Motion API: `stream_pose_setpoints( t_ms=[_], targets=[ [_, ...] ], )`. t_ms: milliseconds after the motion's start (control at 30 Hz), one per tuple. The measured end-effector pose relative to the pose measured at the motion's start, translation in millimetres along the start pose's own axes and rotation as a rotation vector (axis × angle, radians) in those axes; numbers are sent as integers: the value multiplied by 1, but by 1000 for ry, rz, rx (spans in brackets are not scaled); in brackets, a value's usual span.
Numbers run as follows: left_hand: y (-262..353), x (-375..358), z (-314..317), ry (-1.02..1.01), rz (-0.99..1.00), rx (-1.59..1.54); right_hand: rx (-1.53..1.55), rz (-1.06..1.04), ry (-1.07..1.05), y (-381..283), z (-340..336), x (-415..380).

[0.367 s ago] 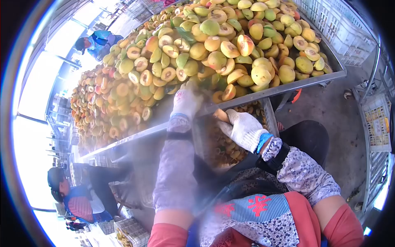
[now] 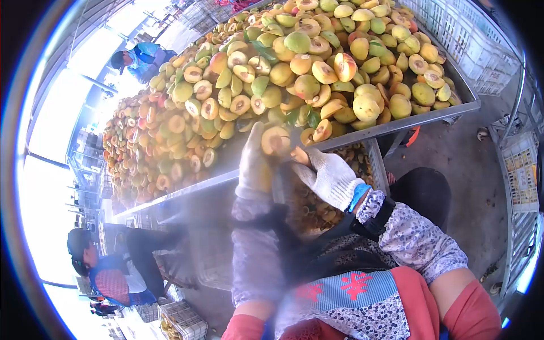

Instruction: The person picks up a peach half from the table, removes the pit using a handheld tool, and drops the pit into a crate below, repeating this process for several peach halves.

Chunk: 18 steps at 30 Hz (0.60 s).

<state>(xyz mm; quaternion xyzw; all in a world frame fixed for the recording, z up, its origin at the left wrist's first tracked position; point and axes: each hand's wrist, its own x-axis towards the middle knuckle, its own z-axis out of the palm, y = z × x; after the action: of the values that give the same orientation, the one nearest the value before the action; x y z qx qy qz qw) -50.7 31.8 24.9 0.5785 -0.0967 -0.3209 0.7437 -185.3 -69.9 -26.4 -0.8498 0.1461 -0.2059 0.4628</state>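
My left hand (image 2: 256, 161), in a white glove, is closed around a halved peach-like fruit (image 2: 276, 140) whose cut face shows. Close by on the right, my right hand (image 2: 334, 177), also gloved, grips a small tool with a brown wooden handle (image 2: 301, 156); the rest of the tool is hard to make out. Both hands are at the near edge of a metal tray (image 2: 396, 122) heaped with halved fruit (image 2: 306, 86). Below them sits a crate of fruit pieces (image 2: 371, 158).
One person (image 2: 113, 272) sits at the lower left, another (image 2: 144, 59) stands beyond the tray. White crates (image 2: 470, 51) are stacked at the upper right. A yellow-white crate (image 2: 520, 170) is on a rack at the right. Another crate (image 2: 184, 322) stands lower left.
My left hand has come back from the heap toward my right hand, with a halved fruit now visible in it. My right hand has barely moved.
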Motion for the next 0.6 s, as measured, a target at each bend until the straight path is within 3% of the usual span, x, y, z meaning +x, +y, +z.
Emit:
stream_pose_setpoints(
  t_ms=[133,200,267,367,433,600],
  targets=[
    [-16,-6,5,-74,33,1,-52,104,-104,-14,-9,0],
    [-27,-3,2,-15,212,90,-38,78,-95,-7,-2,-2],
    [-27,-10,11,-72,194,30,-22,56,-92,-7,-1,-4],
    [-24,-23,31,81,154,-123,6,92,-205,-16,-3,-5],
    [-29,-21,26,74,247,-71,313,126,-223,-16,3,-10],
    [-32,-15,9,-18,173,32,184,201,-275,-14,3,-12]
  ],
)
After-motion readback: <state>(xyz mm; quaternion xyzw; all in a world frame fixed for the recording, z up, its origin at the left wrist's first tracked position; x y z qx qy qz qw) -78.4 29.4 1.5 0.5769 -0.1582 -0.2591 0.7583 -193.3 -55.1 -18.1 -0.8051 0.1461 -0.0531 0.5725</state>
